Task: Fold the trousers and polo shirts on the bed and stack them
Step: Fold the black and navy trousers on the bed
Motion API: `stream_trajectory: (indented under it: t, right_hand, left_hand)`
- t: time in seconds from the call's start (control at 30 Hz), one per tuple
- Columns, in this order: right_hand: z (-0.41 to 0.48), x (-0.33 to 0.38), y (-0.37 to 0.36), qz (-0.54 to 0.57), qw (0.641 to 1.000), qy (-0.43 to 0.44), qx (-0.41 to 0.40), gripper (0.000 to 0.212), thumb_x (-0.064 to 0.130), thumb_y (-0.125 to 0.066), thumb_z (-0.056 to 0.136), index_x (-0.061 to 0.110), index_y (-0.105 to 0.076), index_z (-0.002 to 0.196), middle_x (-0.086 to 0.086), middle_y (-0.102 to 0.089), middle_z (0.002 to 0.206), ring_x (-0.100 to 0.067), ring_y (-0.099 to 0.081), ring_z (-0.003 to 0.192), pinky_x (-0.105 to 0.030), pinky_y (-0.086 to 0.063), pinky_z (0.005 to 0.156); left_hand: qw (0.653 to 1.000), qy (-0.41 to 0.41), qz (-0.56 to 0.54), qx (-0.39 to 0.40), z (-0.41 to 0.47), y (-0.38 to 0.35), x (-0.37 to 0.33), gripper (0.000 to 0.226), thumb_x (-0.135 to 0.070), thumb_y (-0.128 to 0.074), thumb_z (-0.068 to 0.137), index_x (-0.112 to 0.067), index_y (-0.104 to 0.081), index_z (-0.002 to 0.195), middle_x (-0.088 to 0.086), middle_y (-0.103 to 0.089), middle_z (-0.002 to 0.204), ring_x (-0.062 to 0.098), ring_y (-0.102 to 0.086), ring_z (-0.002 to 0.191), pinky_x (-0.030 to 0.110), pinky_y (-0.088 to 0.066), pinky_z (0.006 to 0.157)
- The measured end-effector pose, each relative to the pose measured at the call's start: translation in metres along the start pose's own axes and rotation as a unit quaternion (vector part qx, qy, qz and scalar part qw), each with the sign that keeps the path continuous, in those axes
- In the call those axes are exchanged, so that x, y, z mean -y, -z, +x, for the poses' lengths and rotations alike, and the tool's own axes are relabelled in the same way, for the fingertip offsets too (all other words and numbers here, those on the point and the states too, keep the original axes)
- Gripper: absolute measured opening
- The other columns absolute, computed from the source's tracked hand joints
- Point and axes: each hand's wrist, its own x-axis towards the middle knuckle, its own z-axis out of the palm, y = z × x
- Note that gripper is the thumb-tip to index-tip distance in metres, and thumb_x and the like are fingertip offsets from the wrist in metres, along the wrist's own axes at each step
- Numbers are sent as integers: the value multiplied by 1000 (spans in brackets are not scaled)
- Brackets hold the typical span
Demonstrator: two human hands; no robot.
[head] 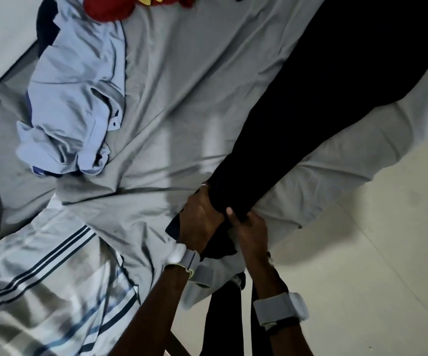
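Black trousers (pixel 323 104) lay stretched across the bed (pixel 182 86) from upper right to lower centre, where the left hand (pixel 201 215) and right hand (pixel 249 229) clamped curled fingers on the leg ends. Matching the hems and pulling the cloth taut looked key to a clean fold. A crumpled blue polo shirt (pixel 74 106) lay upper left.

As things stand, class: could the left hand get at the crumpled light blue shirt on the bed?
Probably yes: only bare sheet lies between the left hand and the light blue shirt, though it grips the dark trousers.

Left hand (pixel 200 217) and right hand (pixel 249 228) around dark trousers (pixel 323 98) on grey bed (pixel 182 73)
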Motion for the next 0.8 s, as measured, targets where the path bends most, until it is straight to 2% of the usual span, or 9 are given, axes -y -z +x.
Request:
stream_trajectory:
  t: [0.1,0.2,0.3,0.37,0.47,0.53,0.67,0.73,0.8]
  right_hand:
    - [-18,-17,-7,4,1000,-12,-27,21,34,-81,90,14,-78,99,2,-77,82,-10,-70,75,-35,-56,77]
    - [-38,-32,-8,44,998,-12,-47,8,31,-76,94,24,-75,97,-1,-72,67,-19,-67,61,-41,-56,67]
    - [-50,-34,-3,71,996,-19,-48,13,35,-74,96,23,-73,90,-2,-74,80,-24,-71,77,-40,-58,73]
    - [-51,-34,-3,64,997,-25,-29,18,33,-77,94,18,-70,86,-2,-74,82,-15,-70,82,-32,-54,78]
    - [-49,-24,-7,108,993,-41,18,20,13,-79,90,20,-67,105,0,-78,91,-10,-73,81,-27,-56,74]
    - [-48,-22,-13,128,988,-67,53,32,7,-78,90,20,-65,115,9,-79,95,-8,-74,83,-25,-59,69]
    - [-52,-28,-26,62,993,-58,84,12,28,-82,89,31,-73,98,12,-78,88,-17,-75,86,-29,-58,73]
    - [-51,-31,-25,29,994,-42,92,19,26,-82,90,31,-72,104,20,-76,96,3,-71,91,-16,-55,80]
    - [-53,-35,-28,9,994,-40,101,19,15,-77,94,26,-68,106,20,-73,86,6,-68,69,-15,-52,68]
  left_hand:
    - [996,-43,44,-59,-9,6,18,21,-20,-62,87,-23,-57,108,0,-69,99,29,-69,93,39,-54,79]
    - [997,30,-8,-74,-5,18,39,25,-7,-51,78,-30,-54,89,-9,-65,83,17,-67,74,40,-57,70]
    - [992,27,-118,-42,-4,23,61,38,5,-52,78,-30,-65,85,-8,-71,77,10,-68,66,37,-57,65]
    - [993,7,-121,-13,-9,24,75,33,-2,-52,80,-23,-70,99,-6,-74,90,8,-69,82,32,-54,79]
    - [997,-31,-60,28,-13,7,89,48,-47,-53,91,-12,-65,123,3,-63,122,19,-61,112,29,-44,99]
    - [997,-35,-60,32,-15,-4,93,59,-64,-58,87,-13,-65,115,0,-54,122,15,-57,110,24,-43,97]
    - [984,3,-174,21,-19,3,92,34,-48,-68,97,-18,-63,111,-2,-70,104,11,-67,94,26,-53,83]
    - [968,45,-246,-21,-17,11,93,32,-51,-64,99,-20,-59,98,0,-73,86,13,-70,80,31,-56,72]
    - [968,57,-229,-84,-15,16,104,32,-51,-59,102,-20,-57,93,1,-71,77,15,-68,70,37,-55,65]
